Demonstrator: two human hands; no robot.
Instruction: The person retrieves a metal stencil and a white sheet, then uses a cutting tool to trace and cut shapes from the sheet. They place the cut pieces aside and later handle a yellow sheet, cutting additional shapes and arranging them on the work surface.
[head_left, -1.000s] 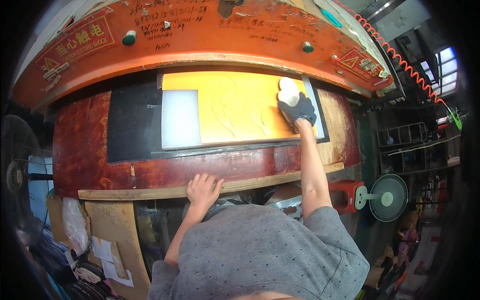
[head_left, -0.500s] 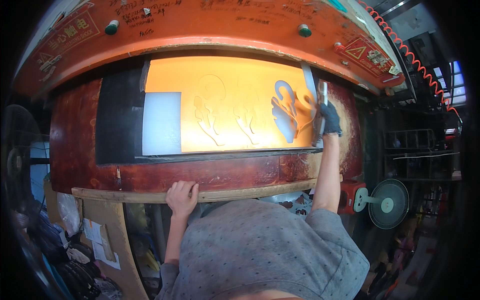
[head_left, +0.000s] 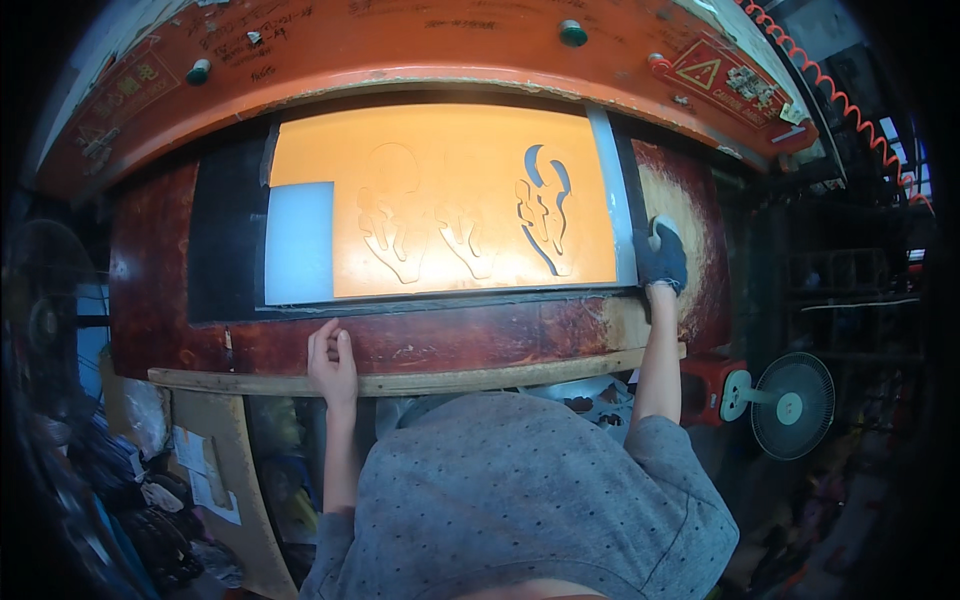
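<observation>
An orange sheet (head_left: 480, 125) lies flat on a pale blue board (head_left: 298, 240), with curved shapes cut into it. Bluish gaps show round the right-hand cut shape (head_left: 543, 210); the other cut lines look thin. Just right of the board, my right hand (head_left: 660, 262) in a dark glove is closed round a white-ended tool (head_left: 658, 228). Most of that tool is hidden in the fist, so its kind is unclear. My left hand (head_left: 332, 362) is bare and holds nothing. It hovers by the table's front edge, fingers loosely bent and thumb apart.
An orange machine beam (head_left: 400, 60) with green-and-white buttons spans the far side. The dark red wooden table (head_left: 450, 335) has a wooden strip (head_left: 420, 383) along its front. A fan (head_left: 790, 405) stands at the right beside a red box (head_left: 708, 388). A brown board (head_left: 225, 450) leans at the left.
The right-hand cut part of the orange sheet was raised and curled; now it lies flat. My right hand has drawn nearer with the tool. My left hand has lifted off the wooden strip.
</observation>
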